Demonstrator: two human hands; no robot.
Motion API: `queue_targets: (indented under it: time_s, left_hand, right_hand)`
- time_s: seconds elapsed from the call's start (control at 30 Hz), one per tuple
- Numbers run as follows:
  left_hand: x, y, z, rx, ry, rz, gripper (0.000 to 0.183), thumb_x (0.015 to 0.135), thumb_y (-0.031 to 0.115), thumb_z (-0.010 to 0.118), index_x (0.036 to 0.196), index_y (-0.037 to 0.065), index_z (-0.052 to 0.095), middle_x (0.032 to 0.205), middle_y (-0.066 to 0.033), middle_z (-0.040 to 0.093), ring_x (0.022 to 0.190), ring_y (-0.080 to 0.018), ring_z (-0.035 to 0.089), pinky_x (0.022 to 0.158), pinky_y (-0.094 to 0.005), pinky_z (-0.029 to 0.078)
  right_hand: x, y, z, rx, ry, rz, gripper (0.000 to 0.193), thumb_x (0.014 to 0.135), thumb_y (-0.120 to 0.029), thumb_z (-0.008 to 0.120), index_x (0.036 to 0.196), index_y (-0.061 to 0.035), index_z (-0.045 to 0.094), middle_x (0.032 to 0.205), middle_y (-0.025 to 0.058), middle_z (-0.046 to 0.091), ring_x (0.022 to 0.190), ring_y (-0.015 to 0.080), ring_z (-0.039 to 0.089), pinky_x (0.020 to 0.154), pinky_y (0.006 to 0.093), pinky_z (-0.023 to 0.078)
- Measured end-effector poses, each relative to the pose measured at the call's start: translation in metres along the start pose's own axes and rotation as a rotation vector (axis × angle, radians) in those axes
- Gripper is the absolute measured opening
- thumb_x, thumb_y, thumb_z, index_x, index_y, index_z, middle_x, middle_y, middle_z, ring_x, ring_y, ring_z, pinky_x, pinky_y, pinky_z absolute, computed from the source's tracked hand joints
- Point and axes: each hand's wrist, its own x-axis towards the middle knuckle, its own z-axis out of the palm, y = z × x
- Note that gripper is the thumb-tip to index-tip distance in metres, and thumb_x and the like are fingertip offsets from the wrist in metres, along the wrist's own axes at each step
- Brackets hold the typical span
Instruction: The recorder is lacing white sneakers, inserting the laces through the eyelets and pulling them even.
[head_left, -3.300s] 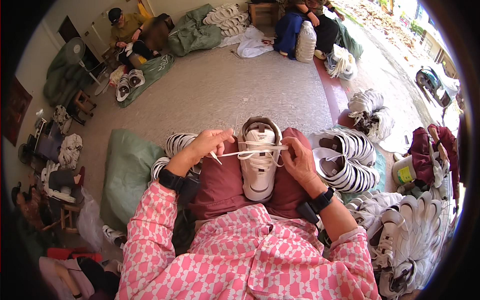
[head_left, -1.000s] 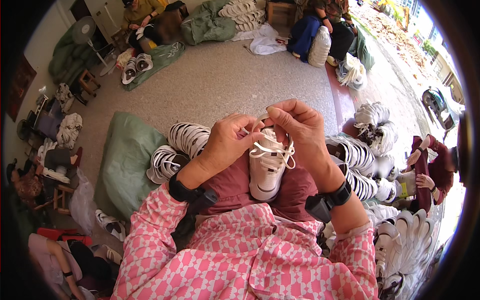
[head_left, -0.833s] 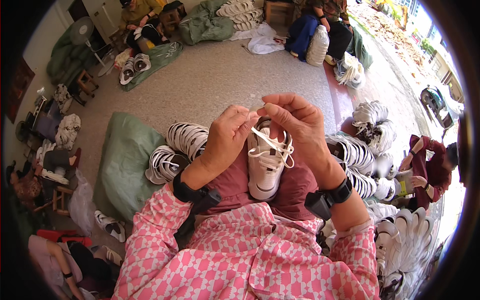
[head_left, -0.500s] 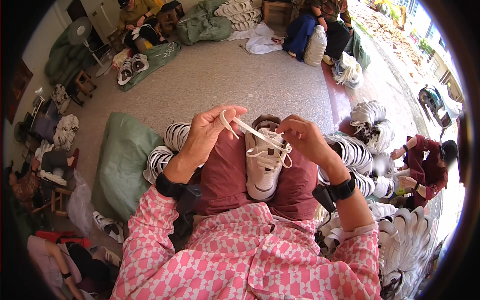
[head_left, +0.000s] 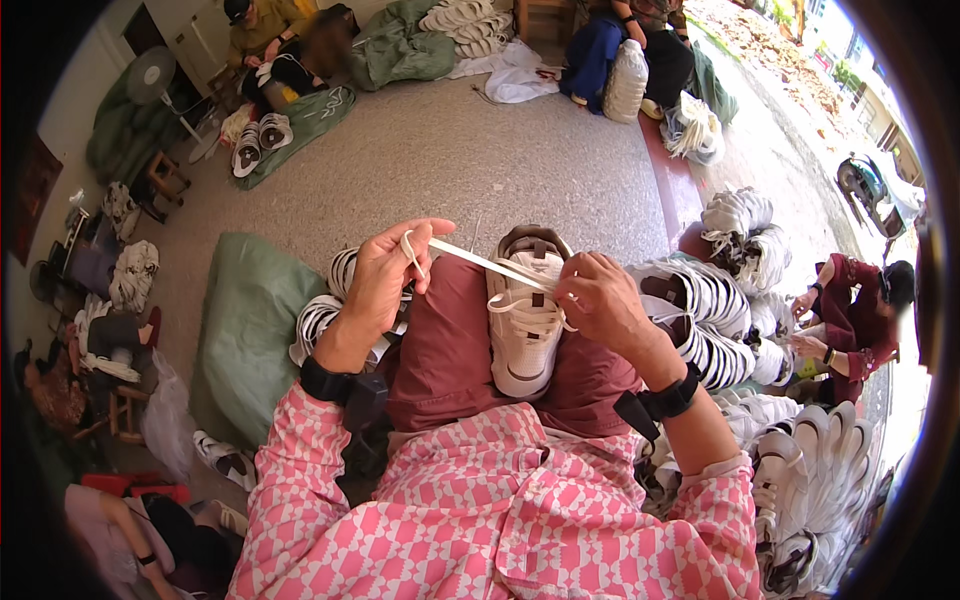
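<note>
A white sneaker (head_left: 524, 350) with a brown lining stands between my knees, its toe pointing toward me. From its lacing a flat cream shoelace (head_left: 468, 257) runs taut, up and left. My left hand (head_left: 380, 278) is closed on the lace near its end, with a short tail looped around the fingers. My right hand (head_left: 603, 308) is closed at the shoe's right side, pinching the lace close to the eyelets. Its fingertips partly hide the lacing there. Lace loops lie across the shoe's tongue.
A green sack (head_left: 250, 330) and striped stacked shoes (head_left: 320, 325) lie to my left. To my right are piles of white shoes (head_left: 700, 310). Co-workers sit around, one in a dark red top (head_left: 858, 325) at the right. A fan (head_left: 152, 76) stands back left.
My left hand has moved left and slightly down, drawing the lace straighter. My right hand has come down onto the lace beside the shoe, and its fingers have closed.
</note>
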Motion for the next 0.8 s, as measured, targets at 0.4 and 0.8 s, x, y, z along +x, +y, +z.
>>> queue_targets:
  time_s: [0.4,0.8]
  left_hand:
    - [-0.014,0.015,-0.005,-0.192,-0.195,0.000,0.036,0.099,0.028,0.055,0.110,-0.005,0.062,0.068,0.0015,0.051,0.058,-0.0076,0.049,0.052,-0.0232,0.043]
    - [-0.018,0.002,-0.006,-0.381,-0.024,-0.040,0.034,0.089,0.002,0.064,0.123,0.001,0.058,0.100,-0.0078,0.066,0.092,-0.0188,0.066,0.089,-0.0306,0.054]
  right_hand:
    - [-0.001,-0.012,0.005,-0.352,-0.082,-0.015,0.014,0.075,-0.014,0.069,0.088,-0.0089,0.068,0.101,0.0068,0.057,0.097,0.0265,0.053,0.087,0.0392,0.042]
    - [0.003,-0.003,0.012,-0.034,0.002,-0.001,0.011,0.077,-0.009,0.067,0.088,-0.0091,0.065,0.110,0.0064,0.056,0.102,0.0278,0.052,0.089,0.0394,0.040]
